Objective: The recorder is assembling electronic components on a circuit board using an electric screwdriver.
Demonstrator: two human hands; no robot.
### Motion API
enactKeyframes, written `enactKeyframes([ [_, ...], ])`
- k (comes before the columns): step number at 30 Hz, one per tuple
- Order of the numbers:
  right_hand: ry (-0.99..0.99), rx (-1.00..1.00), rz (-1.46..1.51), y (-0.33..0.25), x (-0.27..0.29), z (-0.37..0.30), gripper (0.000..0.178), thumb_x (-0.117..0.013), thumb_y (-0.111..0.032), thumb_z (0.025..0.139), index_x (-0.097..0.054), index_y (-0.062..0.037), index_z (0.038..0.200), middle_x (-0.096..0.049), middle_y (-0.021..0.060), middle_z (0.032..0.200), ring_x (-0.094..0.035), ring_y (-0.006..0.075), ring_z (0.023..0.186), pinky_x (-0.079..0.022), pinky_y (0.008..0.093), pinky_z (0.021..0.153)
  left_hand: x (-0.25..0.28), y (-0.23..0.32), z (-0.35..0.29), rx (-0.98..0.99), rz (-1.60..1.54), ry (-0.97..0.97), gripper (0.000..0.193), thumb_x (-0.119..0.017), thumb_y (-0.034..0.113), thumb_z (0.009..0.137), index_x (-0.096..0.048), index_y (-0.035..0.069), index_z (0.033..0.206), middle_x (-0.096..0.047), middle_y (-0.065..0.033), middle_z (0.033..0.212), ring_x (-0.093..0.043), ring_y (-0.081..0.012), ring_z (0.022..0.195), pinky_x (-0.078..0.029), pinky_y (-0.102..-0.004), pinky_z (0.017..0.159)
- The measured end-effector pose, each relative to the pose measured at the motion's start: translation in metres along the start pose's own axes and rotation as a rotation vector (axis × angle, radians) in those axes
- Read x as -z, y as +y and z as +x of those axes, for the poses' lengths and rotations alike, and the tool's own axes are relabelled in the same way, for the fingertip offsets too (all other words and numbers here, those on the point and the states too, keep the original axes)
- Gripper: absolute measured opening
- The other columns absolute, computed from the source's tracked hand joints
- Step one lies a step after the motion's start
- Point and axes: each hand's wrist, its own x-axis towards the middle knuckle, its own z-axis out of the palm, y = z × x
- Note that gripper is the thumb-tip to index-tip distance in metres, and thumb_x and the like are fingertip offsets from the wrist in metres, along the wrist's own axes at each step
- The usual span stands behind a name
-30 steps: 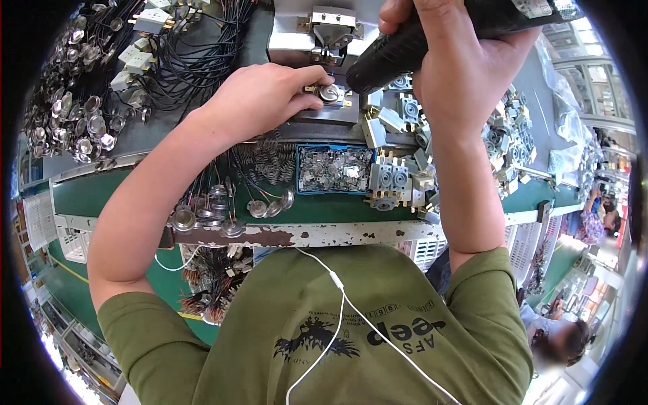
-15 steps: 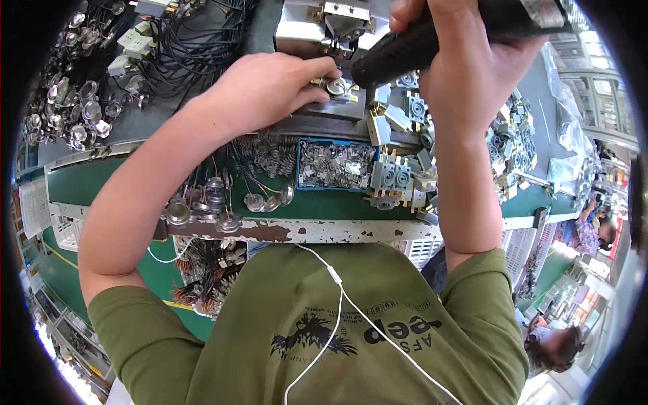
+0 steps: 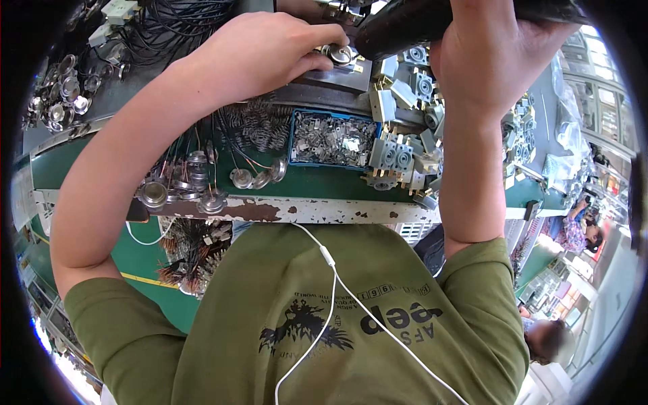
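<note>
My left hand [image 3: 270,54] reaches across to the far middle, its thumb and index finger closed around a round metal disc part [image 3: 341,55]. That part sits on a dark metal block [image 3: 347,77], with brass-coloured terminals beside it. My right hand [image 3: 486,67] grips a thick black cylindrical power tool [image 3: 412,30], probably an electric screwdriver. The tool's near end points left, close to the disc and my left fingertips. Its tip at the work is not clearly visible, and its far end leaves the picture.
A blue tray [image 3: 291,138] holds small metal pieces. Grey switch-like housings [image 3: 391,154] lie right of it, coil springs [image 3: 260,125] left. Wired metal discs [image 3: 192,177] hang near the chipped bench edge [image 3: 304,210]. Black cables [image 3: 182,27] fill the far left. People are at the right.
The whole view has shifted, so the bench appears higher in the picture. My left fingers remain on the disc, and the black tool stays in my right hand beside it.
</note>
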Motion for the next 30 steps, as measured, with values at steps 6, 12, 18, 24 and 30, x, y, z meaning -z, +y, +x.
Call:
enactKeyframes([
  [6, -0.01, -0.023, -0.028, -0.002, 0.009, 0.001, 0.025, -0.078, -0.013, 0.092, -0.071, 0.0058, 0.107, -0.073, 0.0136, 0.089, -0.067, 0.0138, 0.06, -0.056, 0.0265, 0.055, -0.001, 0.006, -0.005, 0.005, 0.118, 0.067, 0.026, -0.066, 0.025, 0.095, -0.062, 0.015, 0.119, -0.07, -0.0104, 0.09, -0.07, -0.0314, 0.091, -0.055, -0.0443, 0.078],
  [12, -0.003, -0.029, -0.076, -0.008, 0.027, 0.01, 0.027, -0.078, -0.017, 0.092, -0.072, 0.0047, 0.107, -0.073, 0.0132, 0.088, -0.066, 0.0131, 0.059, -0.056, 0.0262, 0.055, 0.009, 0.008, 0.013, -0.618, 0.038, 0.67, 0.017, -0.069, 0.01, 0.092, -0.066, 0.006, 0.109, -0.069, -0.0147, 0.095, -0.069, -0.0324, 0.091, -0.055, -0.0418, 0.078],
  [18, -0.029, -0.101, -0.141, -0.016, 0.031, 0.013, 0.03, -0.075, -0.027, 0.094, -0.073, 0.001, 0.105, -0.072, 0.0116, 0.084, -0.064, 0.0117, 0.055, -0.055, 0.0262, 0.053, -0.008, 0.045, -0.013, -0.457, 0.152, -0.143, 0.007, -0.069, 0.014, 0.075, -0.074, 0.01, 0.073, -0.069, -0.0045, 0.079, -0.07, -0.0249, 0.083, -0.056, -0.0389, 0.076],
  [24, 0.224, 0.077, -0.142, -0.015, 0.019, 0.017, 0.029, -0.076, -0.024, 0.094, -0.067, 0.0031, 0.102, -0.071, 0.0117, 0.081, -0.06, 0.0143, 0.05, -0.054, 0.0293, 0.047, -0.025, 0.046, -0.023, -0.491, 0.197, -0.147, 0.008, -0.069, 0.016, 0.077, -0.075, 0.015, 0.072, -0.068, 0.0006, 0.079, -0.068, -0.0181, 0.087, -0.052, -0.0334, 0.076],
  [30, 0.276, 0.156, -0.046, -0.013, 0.011, 0.033, 0.029, -0.075, -0.022, 0.095, -0.065, 0.0043, 0.102, -0.07, 0.0118, 0.08, -0.06, 0.0142, 0.051, -0.054, 0.0288, 0.048, -0.015, 0.051, -0.019, -0.446, 0.119, -0.139, 0.008, -0.065, 0.016, 0.086, -0.063, 0.009, 0.083, -0.068, -0.0021, 0.082, -0.069, -0.0206, 0.089, -0.052, -0.0354, 0.077],
])
